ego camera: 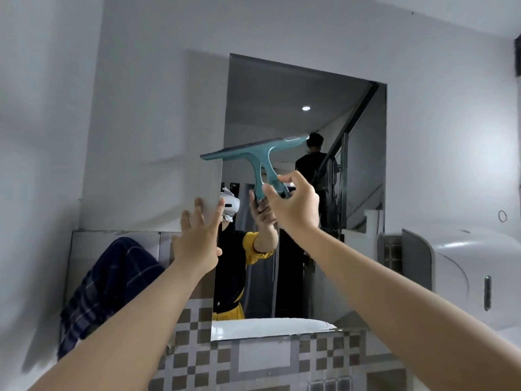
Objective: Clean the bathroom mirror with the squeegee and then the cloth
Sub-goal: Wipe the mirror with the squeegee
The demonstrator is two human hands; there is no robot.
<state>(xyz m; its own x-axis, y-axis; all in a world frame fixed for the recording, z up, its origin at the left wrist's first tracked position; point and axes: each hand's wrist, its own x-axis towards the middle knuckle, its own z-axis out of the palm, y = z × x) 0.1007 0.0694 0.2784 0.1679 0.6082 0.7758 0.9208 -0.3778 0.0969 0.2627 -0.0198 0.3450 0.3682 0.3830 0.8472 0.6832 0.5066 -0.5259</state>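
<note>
A tall frameless mirror (296, 88) hangs on the white wall in front of me. My right hand (294, 206) grips the handle of a teal squeegee (255, 156), whose blade lies tilted across the mirror's left edge at mid height. My left hand (198, 235) is raised with fingers spread, resting at the mirror's left edge and holding nothing. A dark blue plaid cloth (110, 286) hangs over the ledge at the lower left.
A white paper dispenser (456, 275) is mounted on the wall at the right. Brown and white checked tiles (253, 359) run below the mirror. The mirror reflects a white basin rim (270, 327), stairs and another person.
</note>
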